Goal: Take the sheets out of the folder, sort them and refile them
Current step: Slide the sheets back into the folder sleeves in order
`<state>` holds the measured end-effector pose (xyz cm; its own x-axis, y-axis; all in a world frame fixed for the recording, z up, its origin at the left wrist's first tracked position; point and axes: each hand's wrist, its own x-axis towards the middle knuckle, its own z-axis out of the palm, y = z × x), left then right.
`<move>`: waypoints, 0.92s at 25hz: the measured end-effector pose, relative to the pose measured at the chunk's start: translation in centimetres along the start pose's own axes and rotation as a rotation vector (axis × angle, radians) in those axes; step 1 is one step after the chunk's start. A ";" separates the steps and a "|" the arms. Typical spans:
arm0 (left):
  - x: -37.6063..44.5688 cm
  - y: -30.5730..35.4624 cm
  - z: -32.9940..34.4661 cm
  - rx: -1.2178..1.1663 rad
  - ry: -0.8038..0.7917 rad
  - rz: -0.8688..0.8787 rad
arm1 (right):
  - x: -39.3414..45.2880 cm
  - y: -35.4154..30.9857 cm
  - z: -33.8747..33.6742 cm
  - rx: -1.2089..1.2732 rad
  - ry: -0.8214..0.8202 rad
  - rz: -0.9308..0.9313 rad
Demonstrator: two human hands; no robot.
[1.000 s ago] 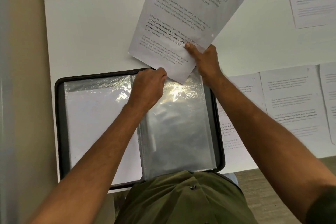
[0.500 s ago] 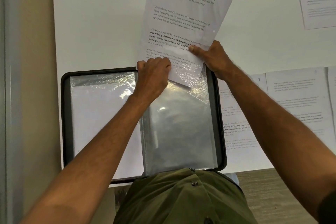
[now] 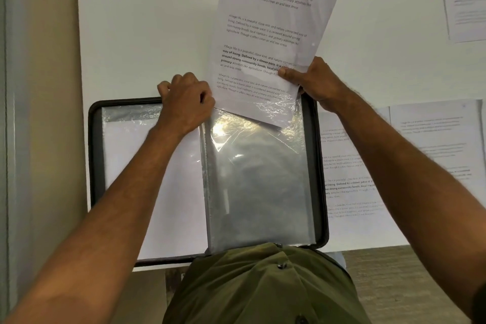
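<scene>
- Sheet (image 3: 273, 42) marked 4 was held tilted, its bottom edge tucked just inside the open top of the clear sleeve (image 3: 259, 179) on the folder's (image 3: 92, 166) right half, most of it sticking out over the table (image 3: 147, 26).
- Right hand (image 3: 315, 84) was pinching the sheet's right edge, thumb on top.
- Left hand (image 3: 185, 105) was curled at the sleeve's top left corner, by the folder's top rim.
- Loose pages (image 3: 352, 173) were lying right of the folder; bare tabletop was left beyond it.

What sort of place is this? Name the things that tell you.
Probably an office or study desk: a white table holds an open folder of clear sleeves, printed sheets lie spread beside it, and both hands slide one sheet in.
</scene>
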<state>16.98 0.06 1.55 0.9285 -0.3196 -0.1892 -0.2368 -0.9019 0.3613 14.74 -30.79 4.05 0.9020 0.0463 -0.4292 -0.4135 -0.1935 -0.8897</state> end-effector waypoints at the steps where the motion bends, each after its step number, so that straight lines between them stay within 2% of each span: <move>1: 0.1 -0.2 -0.1 0.002 -0.004 -0.020 | 0.0 0.0 0.0 -0.005 -0.006 -0.002; 4: 0.2 -0.3 0.1 -0.121 0.017 -0.090 | 0.2 0.1 -0.1 0.006 -0.037 0.005; 8: 1.0 0.6 -0.5 -0.692 0.003 -0.312 | 0.7 0.3 -0.4 -0.006 -0.148 0.035; 11: 2.1 0.8 -0.6 -0.972 0.011 -0.442 | 0.9 0.0 -0.2 -0.034 -0.240 0.038; 14: 2.9 0.5 -0.1 -1.032 -0.017 -0.501 | 1.2 -0.1 -0.1 -0.112 -0.310 0.068; 17: 3.1 0.4 -0.1 -1.075 -0.058 -0.490 | 1.7 -0.1 -0.2 -0.189 -0.334 0.111; 23: 3.1 0.2 -0.5 -1.033 -0.147 -0.423 | 2.5 -0.7 -0.5 -0.012 -0.168 0.102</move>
<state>19.94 -0.99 1.55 0.8189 -0.1379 -0.5571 0.5032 -0.2943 0.8125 17.34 -31.05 3.65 0.8218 0.1881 -0.5379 -0.4994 -0.2167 -0.8388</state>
